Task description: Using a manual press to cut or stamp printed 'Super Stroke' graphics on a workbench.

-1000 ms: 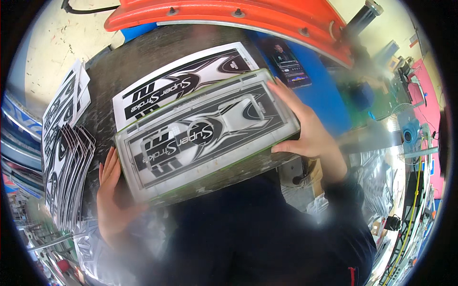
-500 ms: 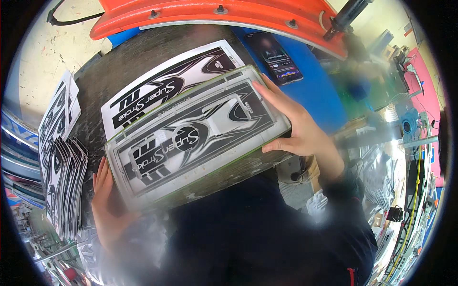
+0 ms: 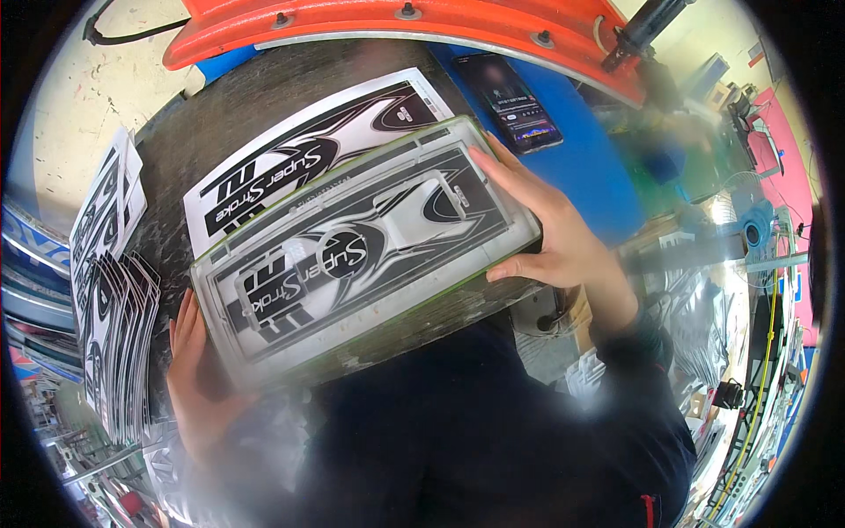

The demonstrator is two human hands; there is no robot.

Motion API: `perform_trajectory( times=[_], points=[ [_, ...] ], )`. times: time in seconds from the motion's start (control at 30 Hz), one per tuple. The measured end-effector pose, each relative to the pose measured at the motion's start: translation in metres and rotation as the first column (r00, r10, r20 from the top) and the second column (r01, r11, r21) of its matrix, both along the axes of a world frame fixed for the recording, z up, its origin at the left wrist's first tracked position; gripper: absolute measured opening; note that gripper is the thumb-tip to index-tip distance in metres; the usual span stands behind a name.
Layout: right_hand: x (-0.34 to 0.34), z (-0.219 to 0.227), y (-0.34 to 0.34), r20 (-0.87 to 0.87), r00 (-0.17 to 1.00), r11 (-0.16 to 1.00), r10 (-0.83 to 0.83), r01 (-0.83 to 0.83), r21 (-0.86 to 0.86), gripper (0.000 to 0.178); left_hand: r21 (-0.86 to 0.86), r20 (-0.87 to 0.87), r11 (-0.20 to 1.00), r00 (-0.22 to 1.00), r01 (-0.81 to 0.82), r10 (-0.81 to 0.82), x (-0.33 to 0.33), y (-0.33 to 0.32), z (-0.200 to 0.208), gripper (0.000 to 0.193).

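A clear rectangular cutting die (image 3: 352, 321) with a greenish rim lies tilted before me, its right end farther away than its left. Through its transparent plate shows a black-and-white printed pattern that lines up with the shapes on the die. My right hand (image 3: 563, 233) grips the right end, fingers over the far corner and thumb at the near edge. Against the left end rest the fingers of my left hand (image 3: 201, 374); its thumb is not clearly visible. Behind the die, partly covered by it, is a printed sheet (image 3: 264, 167) with the same black design.
A stack of printed sheets (image 3: 114, 343) stands fanned at the left of the dark worktable (image 3: 167, 189). At the far right a phone (image 3: 510, 104) lies on a blue surface (image 3: 590, 176). An orange machine beam (image 3: 458, 19) with bolts spans the far side.
Hardly anything differs. Die and hands keep their hold and place, with only a slight shift of the whole view.
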State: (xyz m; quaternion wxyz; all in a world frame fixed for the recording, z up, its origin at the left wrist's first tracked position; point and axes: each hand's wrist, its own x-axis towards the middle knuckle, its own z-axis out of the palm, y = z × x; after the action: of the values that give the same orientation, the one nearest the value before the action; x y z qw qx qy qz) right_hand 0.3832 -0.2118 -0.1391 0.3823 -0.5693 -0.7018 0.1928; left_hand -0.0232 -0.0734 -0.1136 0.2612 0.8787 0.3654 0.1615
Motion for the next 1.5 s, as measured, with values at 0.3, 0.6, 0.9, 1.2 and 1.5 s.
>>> perform_trajectory(
  times=[0.3, 0.6, 0.9, 1.2, 1.5],
  points=[
    [0.001, -0.002, 0.0, 0.007, 1.0, 1.0, -0.007, 0.007, -0.007, 0.103, 0.012, 0.015, 1.0, 1.0, 0.003, -0.003, 0.001, 0.0, -0.002, 0.107],
    [0.0, -0.002, 0.0, -0.004, 1.0, 1.0, -0.009, 0.009, 0.001, 0.104, 0.002, 0.069, 1.0, 0.998, 0.017, -0.017, 0.001, -0.001, -0.002, 0.106],
    [0.0, 0.001, 0.0, -0.016, 1.0, 1.0, -0.013, 0.013, 0.002, 0.102, 0.028, 0.042, 1.0, 0.999, 0.004, -0.005, 0.001, -0.001, -0.002, 0.104],
    [-0.001, 0.005, -0.001, -0.012, 0.999, 0.998, -0.041, 0.04, -0.049, 0.1, 0.03, -0.008, 0.999, 0.999, -0.04, 0.04, 0.006, -0.001, 0.002, 0.106],
    [-0.007, 0.0, 0.004, -0.065, 0.997, 0.999, -0.045, 0.043, -0.027, 0.104, 0.001, -0.016, 0.999, 0.999, 0.032, -0.032, -0.005, -0.004, 0.008, 0.107]
  ],
)
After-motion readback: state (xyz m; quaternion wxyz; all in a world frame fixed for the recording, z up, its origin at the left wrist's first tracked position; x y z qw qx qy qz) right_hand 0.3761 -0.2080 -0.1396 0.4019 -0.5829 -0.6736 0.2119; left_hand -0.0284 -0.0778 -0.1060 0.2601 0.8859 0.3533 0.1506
